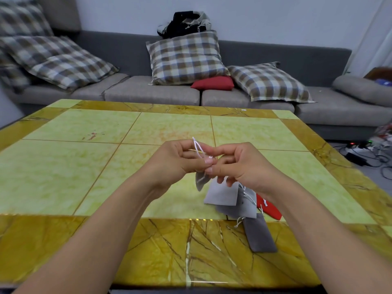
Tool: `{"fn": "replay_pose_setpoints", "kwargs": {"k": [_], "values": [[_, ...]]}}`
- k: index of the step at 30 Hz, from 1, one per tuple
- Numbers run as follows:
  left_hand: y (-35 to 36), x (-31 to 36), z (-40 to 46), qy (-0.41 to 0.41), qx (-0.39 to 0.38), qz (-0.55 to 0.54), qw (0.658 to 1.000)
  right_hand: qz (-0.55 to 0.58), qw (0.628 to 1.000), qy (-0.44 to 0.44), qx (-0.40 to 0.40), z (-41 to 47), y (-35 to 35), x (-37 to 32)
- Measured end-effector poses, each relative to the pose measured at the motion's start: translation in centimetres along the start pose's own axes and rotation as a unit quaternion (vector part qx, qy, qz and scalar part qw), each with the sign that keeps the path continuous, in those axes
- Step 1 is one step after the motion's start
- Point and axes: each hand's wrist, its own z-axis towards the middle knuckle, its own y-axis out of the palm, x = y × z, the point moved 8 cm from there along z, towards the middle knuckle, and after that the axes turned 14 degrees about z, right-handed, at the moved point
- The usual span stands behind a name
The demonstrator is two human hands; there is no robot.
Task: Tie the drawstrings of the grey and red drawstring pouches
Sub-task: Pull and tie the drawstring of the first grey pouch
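Both hands are raised above the table [84,128], thumbs touching. The left hand [176,160] and the right hand [239,164] each have fingers curled, pinching the white drawstring [197,147] of a small grey pouch [201,181]. The string rises in a thin loop above the fingertips. The pouch hangs below the hands, clear of the table surface; its fabric is matte, soft-looking and mid-grey.

Under the right hand, further pouches lie flat on the table in an overlapping pile:
- a light grey pouch [221,195], rectangular, on top;
- a mid-grey pouch [247,205] partly beneath it, with white cord ends showing;
- a dark grey pouch [262,235], nearest the person, lying on the table's amber border;
- a red pouch [269,206], mostly hidden by the right wrist.

No brand, label or writing can be read on any pouch.

The table has pale green tiles framed in veined amber. Behind it stands a grey sofa [148,92] with checked cushions.
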Motion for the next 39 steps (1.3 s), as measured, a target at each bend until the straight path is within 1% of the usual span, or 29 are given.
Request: {"fn": "replay_pose_setpoints", "kwargs": {"k": [2,3,7,10,12,15,17,20,22,23,27,29,31,33,36,38,39], "values": [[-0.6,0.4,-0.1,0.021,-0.004,0.042,0.999,-0.019,1.0,-0.009,-0.002,0.1,0.0,0.1],[-0.9,0.7,-0.1,0.036,0.006,0.064,0.997,-0.016,1.0,-0.01,-0.003,0.2,0.0,0.2],[-1.9,2.0,-0.4,0.112,0.086,0.163,0.976,-0.004,1.0,-0.016,0.018,0.4,-0.4,0.3],[-2.2,2.6,-0.6,0.168,0.143,0.188,0.957,-0.006,1.0,-0.01,0.011,0.3,-0.5,0.3],[-2.1,3.1,-0.9,0.202,0.185,0.216,0.937,0.036,0.999,-0.001,0.001,0.4,-0.2,0.5],[-1.7,3.6,-1.6,0.231,0.247,0.224,0.914,0.163,0.986,0.021,0.0,0.4,0.3,1.0],[-1.5,3.3,-1.6,0.224,0.255,0.192,0.921,0.214,0.976,0.034,-0.007,0.4,0.7,1.4],[-1.3,2.6,-1.0,0.193,0.223,0.089,0.951,0.219,0.975,0.035,-0.018,0.4,1.0,1.5],[-1.5,2.6,-0.8,0.185,0.212,0.049,0.958,0.216,0.976,0.033,0.004,0.5,0.4,1.4],[-1.6,2.6,-0.8,0.182,0.206,0.049,0.96,0.213,0.976,0.034,0.008,0.5,0.1,1.3],[-2.0,2.3,-0.3,0.153,0.168,0.07,0.971,0.169,0.985,0.027,-0.024,0.3,-0.3,0.6],[-2.4,1.8,-0.1,0.129,0.163,0.052,0.977,0.191,0.981,0.023,-0.011,0.2,-0.9,0.3],[-2.9,1.4,0.0,0.109,0.156,0.006,0.982,0.262,0.965,0.024,-0.008,0.2,-1.0,0.1],[-3.1,1.0,0.2,0.088,0.138,-0.055,0.985,0.341,0.94,0.029,-0.011,0.2,-0.8,0.0],[-2.9,0.5,0.5,0.059,0.11,-0.115,0.986,0.481,0.876,0.029,-0.014,0.2,-0.2,-0.6],[-2.8,0.2,0.7,0.046,0.118,-0.141,0.982,0.544,0.838,0.032,-0.02,0.2,0.3,-0.9],[-3.0,0.1,0.7,0.044,0.135,-0.147,0.979,0.556,0.83,0.037,-0.02,0.3,0.4,-0.8]]}}
